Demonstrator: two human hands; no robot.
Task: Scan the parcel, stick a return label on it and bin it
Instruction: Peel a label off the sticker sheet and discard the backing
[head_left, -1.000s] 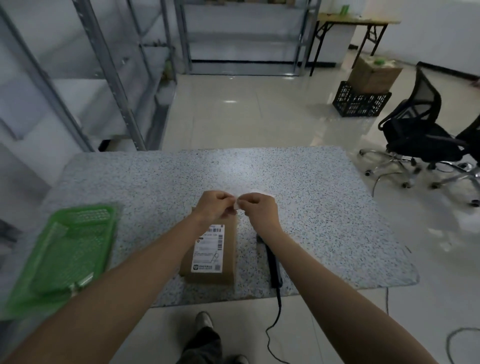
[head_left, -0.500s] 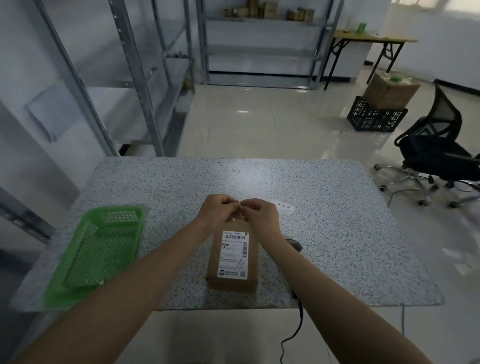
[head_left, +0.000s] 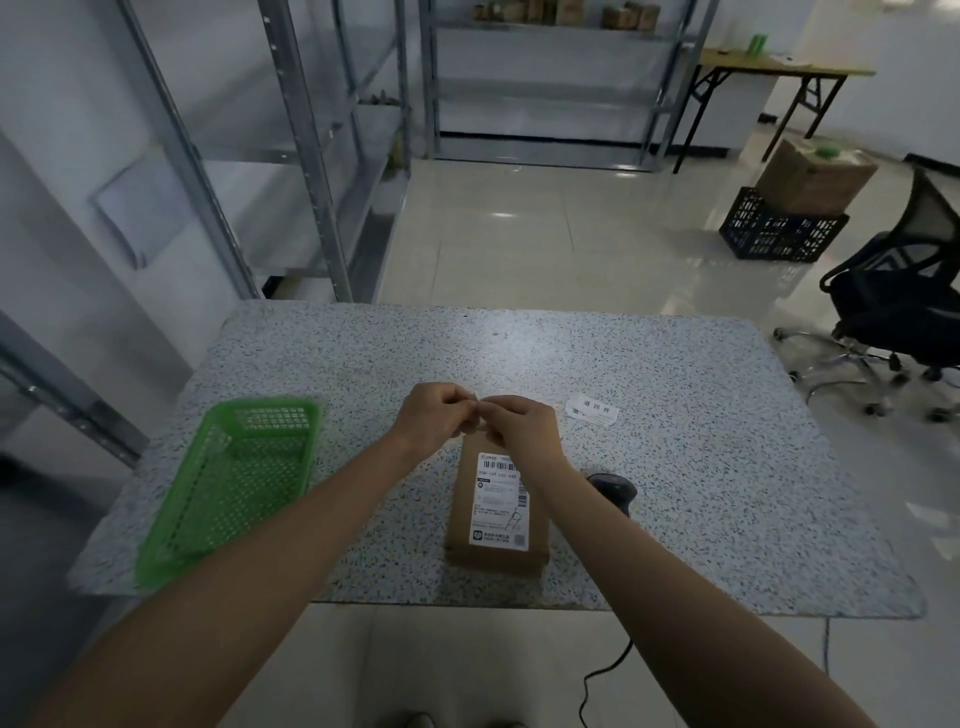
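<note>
We see a speckled table (head_left: 675, 395) carrying everything. Toward its left edge sits a green basket (head_left: 234, 483), its long side running from the near edge toward the middle. A brown parcel (head_left: 496, 512) lies flat near the middle of the near edge, its long side pointing away from us, with a white shipping label (head_left: 500, 506) face up on top. Just right of the parcel, a dark scanner (head_left: 613, 491) rests on the table, its cable (head_left: 602, 680) dropping over the near edge to the floor. Further back and right of the parcel lies a small white sheet of labels (head_left: 593, 409) with printed characters.

Both arms reach in from the near edge and the hands meet above the parcel's far end. Our left hand (head_left: 434, 418) is curled, fingertips pinched; our right hand (head_left: 519, 423) is curled the same way, fingertips touching those of the left. Between the pinched tips a small pale sliver (head_left: 477, 402) shows, held by both hands; we cannot tell what it is. Neither hand touches the parcel as far as we can see.
</note>
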